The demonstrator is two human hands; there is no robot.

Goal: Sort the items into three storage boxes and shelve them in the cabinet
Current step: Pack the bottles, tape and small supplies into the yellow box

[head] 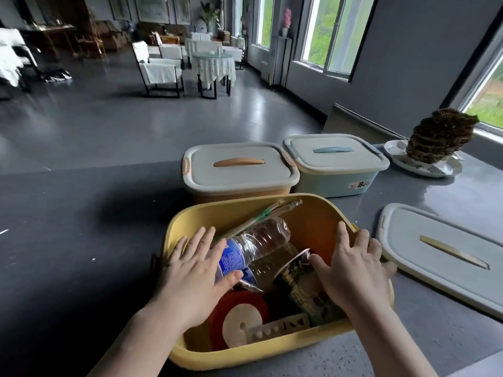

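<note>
Open yellow plastic storage box [321,210] on grey table [81,240]; our left hand [193,273] lies flat, fingers spread, on clear plastic bottle [261,240]; right hand [353,265] spread on printed paper cup [299,284]

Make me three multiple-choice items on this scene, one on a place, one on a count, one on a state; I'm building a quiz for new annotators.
1. Where does the loose lid lie?
A. on the yellow box
B. on the table, right of the yellow box
C. on the floor

2. How many boxes have lids on?
A. one
B. two
C. three

3. The yellow box is:
A. empty
B. open, holding items
C. closed

Answers:
1 B: it lies flat on the table.
2 B: the orange box and the blue box are lidded.
3 B: a bottle and a cup lie inside.
</note>
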